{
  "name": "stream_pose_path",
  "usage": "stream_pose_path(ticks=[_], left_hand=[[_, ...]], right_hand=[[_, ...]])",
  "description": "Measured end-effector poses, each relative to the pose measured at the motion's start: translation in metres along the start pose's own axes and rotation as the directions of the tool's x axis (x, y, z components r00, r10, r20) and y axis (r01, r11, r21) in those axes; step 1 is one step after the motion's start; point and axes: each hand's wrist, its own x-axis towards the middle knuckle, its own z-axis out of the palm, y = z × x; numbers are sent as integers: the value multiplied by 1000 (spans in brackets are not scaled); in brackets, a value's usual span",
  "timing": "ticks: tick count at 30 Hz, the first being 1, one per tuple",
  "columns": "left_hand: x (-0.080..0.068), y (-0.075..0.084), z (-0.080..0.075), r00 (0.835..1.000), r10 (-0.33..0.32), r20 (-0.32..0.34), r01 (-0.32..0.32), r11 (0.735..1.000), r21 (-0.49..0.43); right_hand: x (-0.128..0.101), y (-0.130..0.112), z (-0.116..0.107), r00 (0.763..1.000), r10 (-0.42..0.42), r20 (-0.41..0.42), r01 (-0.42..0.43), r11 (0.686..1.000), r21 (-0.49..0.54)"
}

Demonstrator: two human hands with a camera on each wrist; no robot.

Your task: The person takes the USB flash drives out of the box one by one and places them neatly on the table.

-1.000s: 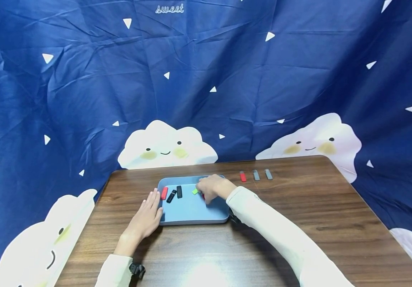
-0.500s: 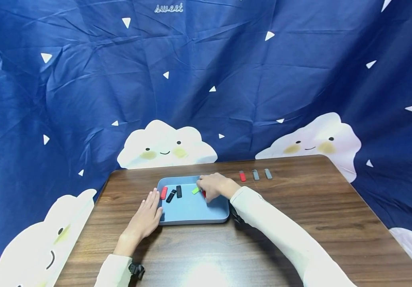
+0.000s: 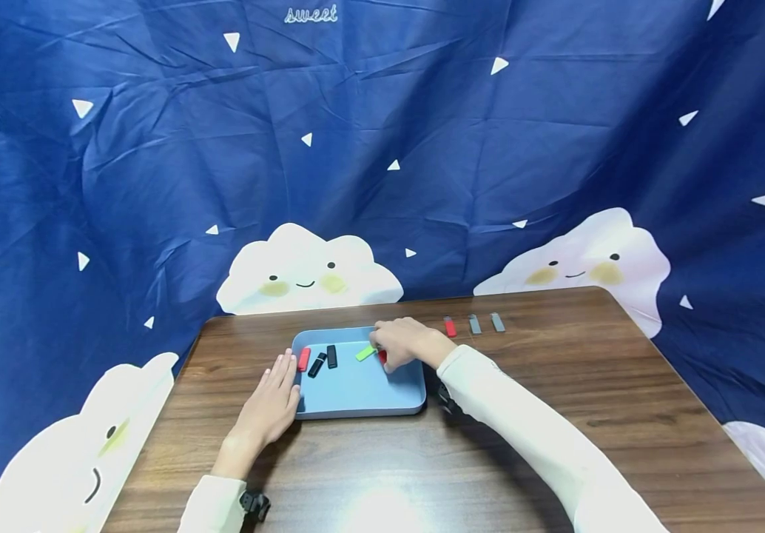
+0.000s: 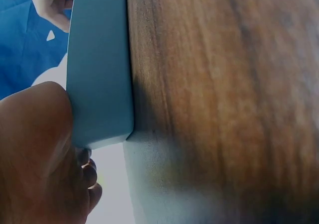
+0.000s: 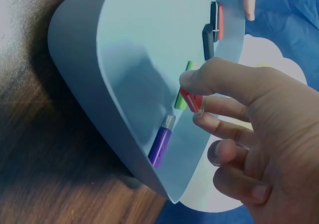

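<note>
On the wooden table [image 3: 555,414], within the last second, we lifted the red piece [image 5: 192,100], pinched in our right hand [image 3: 401,342], just clear of the blue tray [image 3: 356,403], while our flat left hand [image 3: 269,403] steadied its rim.

We see a small red stick [image 5: 192,100] pinched in our right hand [image 3: 401,343], lifted just above the blue tray's [image 3: 356,409] far right corner, beside a green stick [image 3: 364,353]
</note>
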Motion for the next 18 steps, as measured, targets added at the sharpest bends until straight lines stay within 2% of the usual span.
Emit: stream_pose_path(ticks=[5, 18], left_hand=[[1, 1, 0, 1000, 4, -6, -4, 1000, 4], [-2, 4, -3, 1000, -2, -1, 2, 1000, -15]], right_hand=[[-7, 3, -3, 1000, -9, -30, 9, 1000, -8], [-22, 13, -5, 999, 15, -48, -14, 1000, 13]])
